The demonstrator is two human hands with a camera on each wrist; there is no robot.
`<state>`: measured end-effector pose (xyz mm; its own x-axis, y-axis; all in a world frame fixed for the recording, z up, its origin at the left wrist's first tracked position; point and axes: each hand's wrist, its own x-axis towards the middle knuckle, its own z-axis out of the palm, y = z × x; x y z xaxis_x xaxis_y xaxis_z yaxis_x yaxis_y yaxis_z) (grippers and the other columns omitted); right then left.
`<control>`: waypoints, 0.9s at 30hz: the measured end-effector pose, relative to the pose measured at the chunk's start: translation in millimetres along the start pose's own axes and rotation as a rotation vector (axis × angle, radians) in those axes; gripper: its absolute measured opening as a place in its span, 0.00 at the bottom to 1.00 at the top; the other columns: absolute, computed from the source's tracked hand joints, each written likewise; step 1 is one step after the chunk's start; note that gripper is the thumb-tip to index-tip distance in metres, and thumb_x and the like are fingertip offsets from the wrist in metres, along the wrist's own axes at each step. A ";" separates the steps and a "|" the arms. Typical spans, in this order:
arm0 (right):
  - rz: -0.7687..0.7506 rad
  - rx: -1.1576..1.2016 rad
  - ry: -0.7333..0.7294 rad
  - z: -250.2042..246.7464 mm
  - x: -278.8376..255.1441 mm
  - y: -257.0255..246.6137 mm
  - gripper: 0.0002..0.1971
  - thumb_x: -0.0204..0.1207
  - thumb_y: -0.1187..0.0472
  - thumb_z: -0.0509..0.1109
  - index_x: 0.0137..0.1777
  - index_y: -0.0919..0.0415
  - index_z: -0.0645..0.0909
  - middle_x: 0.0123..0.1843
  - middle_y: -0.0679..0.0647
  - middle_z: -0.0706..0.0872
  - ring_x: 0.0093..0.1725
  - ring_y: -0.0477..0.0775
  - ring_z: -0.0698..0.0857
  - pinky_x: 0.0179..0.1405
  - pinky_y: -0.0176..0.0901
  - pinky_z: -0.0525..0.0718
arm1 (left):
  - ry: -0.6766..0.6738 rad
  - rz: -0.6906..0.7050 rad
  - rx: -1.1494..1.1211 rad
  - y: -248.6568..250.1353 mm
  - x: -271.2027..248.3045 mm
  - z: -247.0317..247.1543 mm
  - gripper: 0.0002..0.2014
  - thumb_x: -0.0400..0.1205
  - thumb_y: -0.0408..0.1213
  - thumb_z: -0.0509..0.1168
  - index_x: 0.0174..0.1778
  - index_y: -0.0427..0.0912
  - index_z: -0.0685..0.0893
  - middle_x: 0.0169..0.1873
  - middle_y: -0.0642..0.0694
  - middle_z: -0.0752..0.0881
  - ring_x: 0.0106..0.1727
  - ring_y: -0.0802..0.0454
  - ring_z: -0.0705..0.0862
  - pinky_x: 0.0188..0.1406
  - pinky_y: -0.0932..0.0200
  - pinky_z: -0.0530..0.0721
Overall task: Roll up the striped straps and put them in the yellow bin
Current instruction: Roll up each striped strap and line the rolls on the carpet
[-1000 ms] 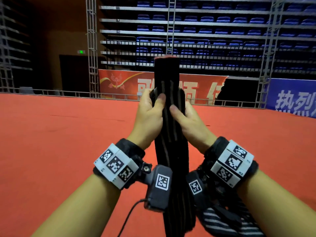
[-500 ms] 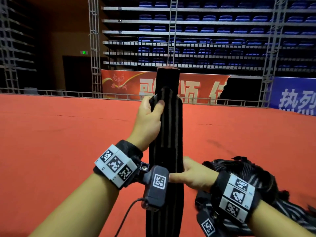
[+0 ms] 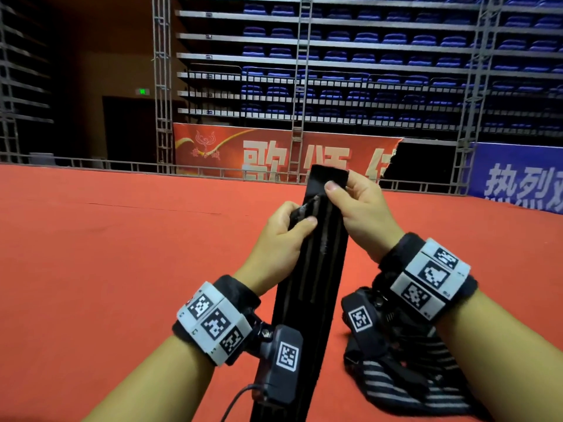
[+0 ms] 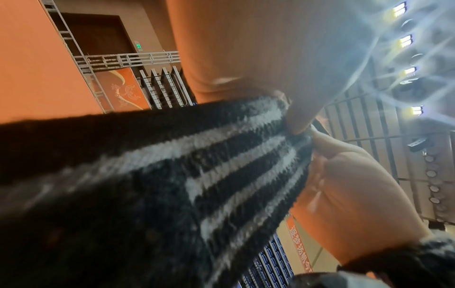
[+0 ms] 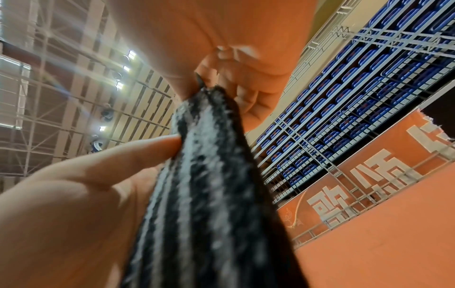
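Raised again, right hand (image 3: 361, 213) joins left hand (image 3: 281, 236) pinching strap (image 3: 316, 269); striped pile (image 3: 405, 382) below.

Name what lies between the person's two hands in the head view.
The striped strap, held upright: the left hand grips its left edge, the right hand pinches its top end. The head view shows this.

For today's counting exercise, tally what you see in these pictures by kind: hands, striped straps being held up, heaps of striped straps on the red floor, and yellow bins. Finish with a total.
Hands: 2, the left hand and the right hand, both gripping the strap.
Held strap: 1.
Strap heap on the floor: 1; how many straps it holds cannot be told.
Yellow bins: 0 in view.
Total: 4.
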<state>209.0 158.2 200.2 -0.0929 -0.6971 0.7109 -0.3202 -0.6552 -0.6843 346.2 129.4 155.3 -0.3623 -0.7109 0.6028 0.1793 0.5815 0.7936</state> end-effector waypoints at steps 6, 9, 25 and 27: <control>0.050 -0.068 -0.157 1.2 -4.5 23.7 0.06 0.83 0.72 0.63 0.48 0.64 0.79 0.38 0.53 0.85 0.37 0.44 0.84 0.37 0.38 0.82 | 0.056 0.033 0.029 -7.9 6.9 -4.1 0.08 0.89 0.40 0.60 0.46 0.41 0.75 0.36 0.40 0.82 0.36 0.48 0.79 0.35 0.52 0.77; 0.058 -0.092 -0.142 -2.2 -6.1 37.5 0.05 0.83 0.70 0.63 0.47 0.72 0.76 0.36 0.58 0.81 0.35 0.50 0.81 0.36 0.45 0.80 | 0.063 -0.001 0.061 -16.7 12.8 -0.7 0.10 0.86 0.40 0.61 0.41 0.42 0.72 0.35 0.39 0.78 0.36 0.48 0.74 0.35 0.50 0.72; 0.061 0.018 -0.144 15.5 26.8 146.4 0.05 0.76 0.73 0.66 0.44 0.63 0.78 0.39 0.58 0.84 0.37 0.48 0.81 0.37 0.41 0.78 | 0.055 -0.042 0.130 -118.9 56.3 -19.1 0.06 0.85 0.40 0.63 0.43 0.47 0.76 0.30 0.40 0.82 0.31 0.48 0.77 0.31 0.49 0.73; 0.086 0.041 -0.138 15.8 30.1 161.6 0.09 0.77 0.76 0.64 0.43 0.62 0.77 0.39 0.60 0.84 0.38 0.50 0.80 0.39 0.44 0.78 | 0.039 -0.051 0.142 -134.2 65.1 -20.1 0.05 0.83 0.40 0.62 0.42 0.47 0.76 0.30 0.41 0.83 0.31 0.49 0.78 0.30 0.51 0.73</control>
<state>169.3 26.8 108.5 0.0126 -0.7824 0.6227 -0.2780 -0.6009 -0.7494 317.0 -2.8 89.8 -0.3313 -0.7543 0.5668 0.0292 0.5922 0.8052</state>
